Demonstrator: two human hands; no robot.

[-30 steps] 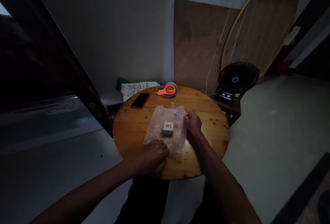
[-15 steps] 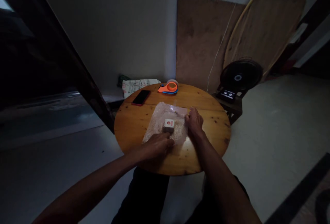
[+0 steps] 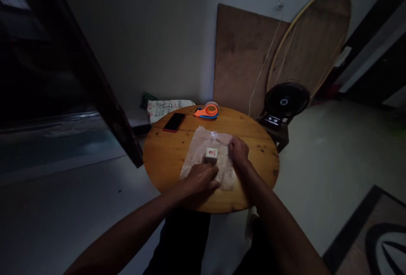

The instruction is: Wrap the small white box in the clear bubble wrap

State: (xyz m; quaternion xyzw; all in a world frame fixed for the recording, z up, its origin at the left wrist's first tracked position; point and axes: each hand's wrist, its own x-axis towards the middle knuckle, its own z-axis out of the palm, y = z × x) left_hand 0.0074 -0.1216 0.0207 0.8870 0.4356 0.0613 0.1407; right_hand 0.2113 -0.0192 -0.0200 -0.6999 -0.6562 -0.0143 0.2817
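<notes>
The box [image 3: 211, 153] sits near the middle of the wrap [image 3: 197, 152], a clear bubble sheet spread on the round wooden worktop [image 3: 256, 133]. The box is small and pale, with red print on its top face, and its near side lies in shadow. The left hand [image 3: 204, 177] is at the near side of the box, over the near part of the wrap, knuckles up and fingers curled down. In this dim light it is hard to be sure of its grip: one cannot tell whether it pinches the wrap, presses it flat or touches the box. The right hand [image 3: 239, 151] is at the right edge of the wrap, its fingers closed on that edge, apart from the box. A bright glint shows at the wrap's far edge.

Beyond the wrap, toward the worktop's far edge, stands the tape dispenser [image 3: 207, 111], orange and blue with a roll in it. To its left lies the phone [image 3: 174, 122], dark screen up, with a red rim. Behind the worktop's far left edge is a printed white sack [image 3: 169, 107]. To the right, off the worktop, a black fan [image 3: 287, 101] stands on a dark chair [image 3: 281, 134]. A brown board [image 3: 242, 51] and a round panel [image 3: 312, 40] lean against the wall.
</notes>
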